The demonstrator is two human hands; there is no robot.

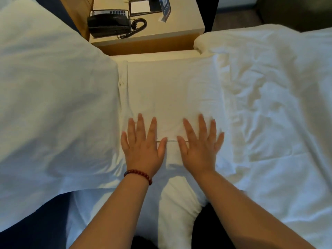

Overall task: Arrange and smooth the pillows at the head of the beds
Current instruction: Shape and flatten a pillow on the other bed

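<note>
While your left hand (143,150) and right hand (199,150) lie flat, fingers spread, gripping nothing, they press the pillow (170,90), which lies on your side of the phone (109,24).

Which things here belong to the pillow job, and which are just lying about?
Job: left hand and right hand, both pressed on the flat white pillow in the middle; large white pillow at left; rumpled white bedding at right.
Lying about: black corded telephone, white notepad, blue card stand, all on the beige wooden nightstand.
</note>
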